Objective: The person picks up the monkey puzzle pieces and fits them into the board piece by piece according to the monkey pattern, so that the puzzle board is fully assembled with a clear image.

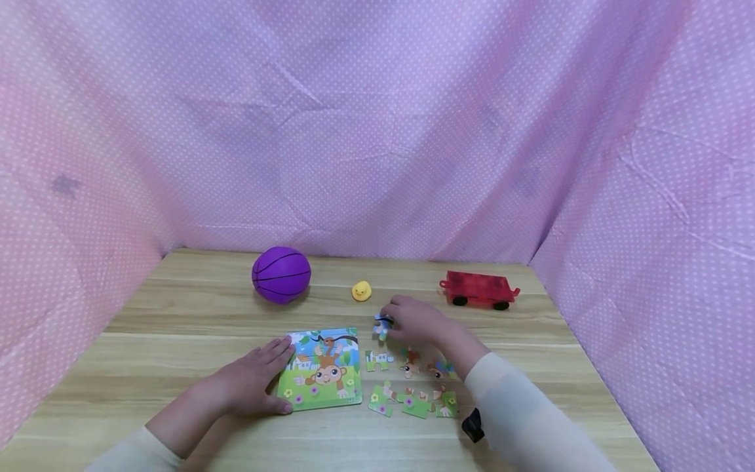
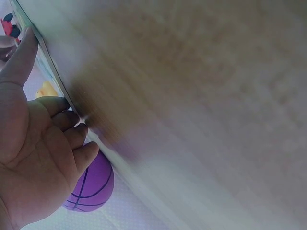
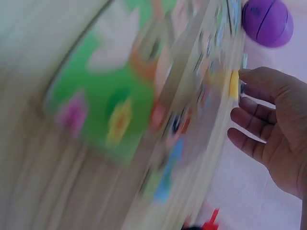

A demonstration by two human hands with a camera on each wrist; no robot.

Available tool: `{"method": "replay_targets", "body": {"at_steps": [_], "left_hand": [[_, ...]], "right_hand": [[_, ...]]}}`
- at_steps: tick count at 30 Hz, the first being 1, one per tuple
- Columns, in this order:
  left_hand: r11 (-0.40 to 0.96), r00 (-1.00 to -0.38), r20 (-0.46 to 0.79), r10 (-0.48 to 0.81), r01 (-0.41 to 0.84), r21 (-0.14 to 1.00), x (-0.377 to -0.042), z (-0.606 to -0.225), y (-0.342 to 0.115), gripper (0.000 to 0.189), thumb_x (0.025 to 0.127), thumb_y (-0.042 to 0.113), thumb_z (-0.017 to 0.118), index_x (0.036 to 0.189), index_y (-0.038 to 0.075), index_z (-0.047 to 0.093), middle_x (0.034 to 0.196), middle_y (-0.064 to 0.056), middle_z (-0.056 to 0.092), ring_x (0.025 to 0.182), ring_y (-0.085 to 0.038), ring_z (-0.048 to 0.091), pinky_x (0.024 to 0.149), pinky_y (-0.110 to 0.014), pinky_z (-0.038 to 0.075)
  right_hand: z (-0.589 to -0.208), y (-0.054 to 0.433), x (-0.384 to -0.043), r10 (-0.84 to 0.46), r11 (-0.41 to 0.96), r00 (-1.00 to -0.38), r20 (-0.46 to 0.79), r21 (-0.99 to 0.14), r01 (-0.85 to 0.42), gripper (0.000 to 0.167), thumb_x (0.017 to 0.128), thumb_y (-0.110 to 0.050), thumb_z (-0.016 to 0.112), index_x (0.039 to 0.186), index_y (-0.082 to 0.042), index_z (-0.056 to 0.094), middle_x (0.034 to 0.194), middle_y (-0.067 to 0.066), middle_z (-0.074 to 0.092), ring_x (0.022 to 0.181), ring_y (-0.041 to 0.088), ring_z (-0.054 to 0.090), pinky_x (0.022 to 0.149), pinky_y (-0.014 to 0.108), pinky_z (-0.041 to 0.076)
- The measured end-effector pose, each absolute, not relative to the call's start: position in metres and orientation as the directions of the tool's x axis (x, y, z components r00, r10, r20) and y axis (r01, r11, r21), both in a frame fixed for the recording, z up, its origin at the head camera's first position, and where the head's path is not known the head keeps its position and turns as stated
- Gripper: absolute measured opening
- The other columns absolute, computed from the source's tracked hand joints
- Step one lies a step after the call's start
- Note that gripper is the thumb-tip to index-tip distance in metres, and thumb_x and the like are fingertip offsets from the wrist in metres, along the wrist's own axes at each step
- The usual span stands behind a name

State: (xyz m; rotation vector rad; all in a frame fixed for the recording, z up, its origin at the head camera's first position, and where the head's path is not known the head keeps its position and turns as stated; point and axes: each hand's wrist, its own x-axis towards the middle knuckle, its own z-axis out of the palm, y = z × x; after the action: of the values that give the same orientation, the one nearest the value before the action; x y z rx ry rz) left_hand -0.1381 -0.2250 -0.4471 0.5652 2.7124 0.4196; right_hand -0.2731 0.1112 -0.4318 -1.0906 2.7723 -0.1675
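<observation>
A square monkey picture board [image 1: 321, 387] lies on the wooden table. My left hand [image 1: 256, 377] rests at its left side, thumb by the lower corner and fingertips on the upper left edge. In the left wrist view the fingers of that hand [image 2: 43, 139] are loosely bent along the table surface. To the right of the board, my right hand [image 1: 415, 321] pinches a blue jigsaw piece [image 1: 381, 328] between thumb and fingers. The right wrist view has this hand [image 3: 273, 120] with thumb and forefinger close together, the other fingers bent.
Several loose jigsaw pieces [image 1: 415, 404] lie in rows right of the board. Farther back are a purple ball [image 1: 281, 275], a yellow rubber duck [image 1: 362, 291] and a red toy wagon [image 1: 479, 290]. A black object [image 1: 473, 425] sits by the right sleeve. Pink dotted cloth [image 1: 366, 131] surrounds the table.
</observation>
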Motion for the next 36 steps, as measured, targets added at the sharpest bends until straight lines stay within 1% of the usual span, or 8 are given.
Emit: {"method": "replay_targets", "body": {"at_steps": [4,8,12,21,24,27,31,36], "left_hand": [[0.878,-0.864,-0.263,0.429,0.331,0.345,-0.138,-0.447,-0.225,0.109,0.077,0.067,0.068,0.154,0.002,0.028,0.163,-0.016,0.020,0.150,-0.039,0.016,0.119,-0.060,0.021],[0.880,-0.865,-0.266,0.426,0.328,0.343,-0.138,-0.448,-0.225,0.108,0.077,0.067,0.068,0.154,0.002,0.028,0.163,-0.016,0.019,0.150,-0.039,0.016,0.119,-0.059,0.021],[0.879,-0.862,-0.268,0.429,0.331,0.343,-0.138,-0.448,-0.225,0.108,0.077,0.068,0.068,0.154,0.002,0.027,0.163,-0.016,0.019,0.150,-0.039,0.016,0.119,-0.059,0.021],[0.878,-0.861,-0.267,0.433,0.335,0.341,-0.140,-0.449,-0.225,0.108,0.077,0.068,0.068,0.154,0.003,0.027,0.163,-0.016,0.019,0.150,-0.039,0.016,0.119,-0.060,0.021],[0.880,-0.862,-0.268,0.431,0.335,0.337,-0.139,-0.450,-0.224,0.109,0.077,0.068,0.068,0.154,0.003,0.027,0.163,-0.016,0.019,0.150,-0.039,0.016,0.119,-0.060,0.021],[0.882,-0.867,-0.262,0.424,0.331,0.334,-0.140,-0.450,-0.225,0.109,0.077,0.068,0.068,0.154,0.003,0.028,0.163,-0.015,0.019,0.150,-0.039,0.016,0.119,-0.059,0.021],[0.887,-0.872,-0.256,0.417,0.329,0.323,-0.141,-0.452,-0.226,0.109,0.076,0.069,0.067,0.154,0.003,0.028,0.163,-0.015,0.019,0.150,-0.038,0.016,0.120,-0.058,0.021],[0.886,-0.869,-0.262,0.420,0.330,0.326,-0.142,-0.452,-0.226,0.109,0.077,0.070,0.067,0.154,0.004,0.027,0.163,-0.014,0.018,0.150,-0.037,0.015,0.120,-0.058,0.021]], "right_hand": [[-0.432,0.087,-0.270,-0.748,0.662,-0.659,-0.079,-0.163,-0.732,0.035,0.092,-0.031,0.065,0.124,-0.017,0.065,0.100,-0.007,0.056,0.082,0.007,0.050,0.074,0.023,0.049],[-0.435,0.065,-0.266,-0.786,0.618,-0.610,-0.096,-0.112,-0.778,0.036,0.092,-0.035,0.066,0.124,-0.018,0.064,0.099,-0.008,0.055,0.082,0.006,0.050,0.073,0.022,0.049],[-0.439,0.048,-0.260,-0.807,0.585,-0.577,-0.129,-0.044,-0.810,0.036,0.093,-0.039,0.066,0.124,-0.020,0.064,0.103,-0.008,0.055,0.087,0.006,0.051,0.081,0.023,0.051],[-0.443,0.039,-0.253,-0.802,0.584,-0.577,-0.154,-0.005,-0.812,0.040,0.095,-0.043,0.063,0.130,-0.023,0.061,0.115,-0.005,0.057,0.102,0.009,0.055,0.093,0.027,0.051],[-0.439,0.043,-0.250,-0.823,0.556,-0.552,-0.131,0.008,-0.831,0.041,0.095,-0.045,0.062,0.130,-0.024,0.061,0.117,-0.005,0.057,0.104,0.010,0.054,0.092,0.029,0.050],[-0.435,0.046,-0.247,-0.858,0.506,-0.504,-0.094,0.009,-0.862,0.037,0.096,-0.044,0.061,0.128,-0.026,0.063,0.120,-0.005,0.058,0.105,0.010,0.055,0.092,0.029,0.050],[-0.434,0.048,-0.241,-0.884,0.458,-0.458,-0.093,0.018,-0.889,0.032,0.097,-0.042,0.060,0.126,-0.030,0.066,0.127,-0.005,0.060,0.116,0.012,0.055,0.101,0.032,0.049],[-0.438,0.049,-0.238,-0.880,0.454,-0.458,-0.125,0.062,-0.889,0.030,0.097,-0.041,0.060,0.126,-0.033,0.065,0.131,-0.006,0.059,0.124,0.014,0.054,0.106,0.036,0.047]]}}
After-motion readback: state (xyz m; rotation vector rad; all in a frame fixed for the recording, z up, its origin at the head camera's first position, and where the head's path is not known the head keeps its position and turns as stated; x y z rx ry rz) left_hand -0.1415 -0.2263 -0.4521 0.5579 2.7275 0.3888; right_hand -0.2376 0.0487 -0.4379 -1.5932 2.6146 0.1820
